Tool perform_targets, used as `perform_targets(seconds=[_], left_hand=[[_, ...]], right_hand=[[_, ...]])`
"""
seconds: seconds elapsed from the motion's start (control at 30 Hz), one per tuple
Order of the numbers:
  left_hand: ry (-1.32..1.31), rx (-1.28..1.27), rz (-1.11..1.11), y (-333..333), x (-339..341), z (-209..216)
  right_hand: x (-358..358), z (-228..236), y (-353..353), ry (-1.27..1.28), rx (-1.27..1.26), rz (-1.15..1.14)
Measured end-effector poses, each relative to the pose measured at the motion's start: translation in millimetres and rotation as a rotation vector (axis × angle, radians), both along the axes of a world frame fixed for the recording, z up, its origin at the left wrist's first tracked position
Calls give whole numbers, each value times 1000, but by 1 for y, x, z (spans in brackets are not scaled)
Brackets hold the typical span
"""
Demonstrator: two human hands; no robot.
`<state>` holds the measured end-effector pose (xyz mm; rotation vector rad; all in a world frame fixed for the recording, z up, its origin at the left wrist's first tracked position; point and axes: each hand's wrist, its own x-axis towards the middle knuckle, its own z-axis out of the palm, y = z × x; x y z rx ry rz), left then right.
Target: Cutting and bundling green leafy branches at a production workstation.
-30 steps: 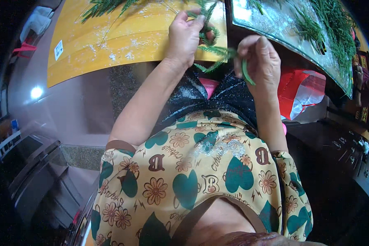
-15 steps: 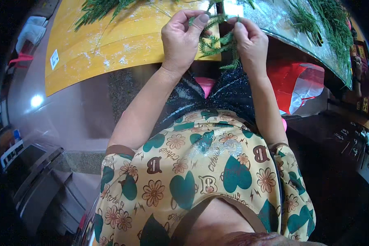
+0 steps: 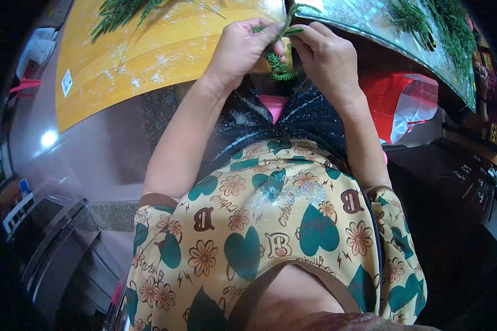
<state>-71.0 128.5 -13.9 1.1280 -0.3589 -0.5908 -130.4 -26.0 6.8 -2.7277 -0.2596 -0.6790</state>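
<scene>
A green artificial fir sprig (image 3: 280, 68) is between my two hands, at the near edge of the tables. My left hand (image 3: 238, 54) is closed on its stem, thumb on top, and one needled tip curls down below the fingers. From the right, my right hand (image 3: 331, 62) pinches a small side piece of the same sprig with thumb and forefinger. Another branch of it rises above the fingertips. The fingers partly hide where the pieces join.
Green branches (image 3: 119, 16) lie on the yellow tabletop (image 3: 94, 83), which is dusted with white flecks. More greenery (image 3: 444, 38) covers the glass-topped table at right, where dark-handled scissors (image 3: 429, 41) seem to lie. Below it stands a red and silver bag (image 3: 389, 102).
My right hand has turned inward and come closer to my left hand. The sprig's right-hand branches no longer hang down beside it. The whole view has shifted slightly.
</scene>
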Motion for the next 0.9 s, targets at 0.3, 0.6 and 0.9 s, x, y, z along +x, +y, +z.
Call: perform_targets(seconds=[0.3, 0.6, 0.9], left_hand=[[29, 27, -120, -2, 1, -1], [-57, 82, 59, -1, 3, -10], [-631, 364, 203, 0, 0, 7]], right_hand=[[-7, 8, -11, 27, -138, 145], [1, 42, 15, -287, -346, 143], [5, -4, -12, 82, -4, 187]])
